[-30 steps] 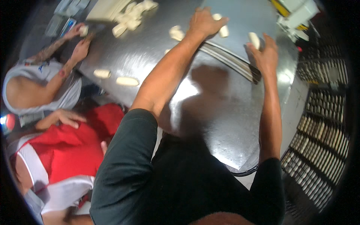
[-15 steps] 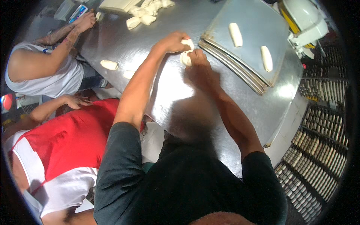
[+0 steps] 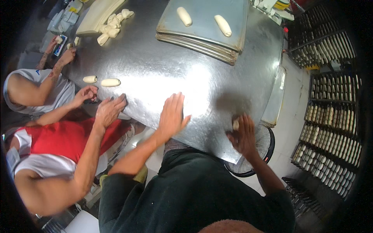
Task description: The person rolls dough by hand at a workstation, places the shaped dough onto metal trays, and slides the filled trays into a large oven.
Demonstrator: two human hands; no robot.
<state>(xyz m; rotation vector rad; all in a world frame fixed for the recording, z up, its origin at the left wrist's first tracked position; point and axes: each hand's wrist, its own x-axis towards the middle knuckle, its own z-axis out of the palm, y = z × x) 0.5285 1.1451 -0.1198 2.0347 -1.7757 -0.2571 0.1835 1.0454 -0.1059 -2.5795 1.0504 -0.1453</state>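
Observation:
My left hand [image 3: 173, 115] lies over the near part of the steel table [image 3: 155, 70], fingers stretched out and nothing in it. Near the table's right front edge, my right hand [image 3: 244, 136] cups a small piece of dough [image 3: 236, 124]. Only a bit of that dough shows, between thumb and fingers. To the left, a dough roll [image 3: 110, 82] and a shorter roll [image 3: 90, 79] rest on the table close to a co-worker's hands.
Stacked metal trays [image 3: 202, 35] hold two dough rolls at the far side. Cut dough pieces [image 3: 110, 27] lie beside a dough slab [image 3: 97, 17]. Two co-workers stand at left. Racks of rolls [image 3: 330, 116] line the right, and a fan [image 3: 268, 147] stands by the table edge.
My hands have come apart and moved nearer to me, the right one with dough. The view has shifted. A co-worker's hands have come to the table edge near the two rolls.

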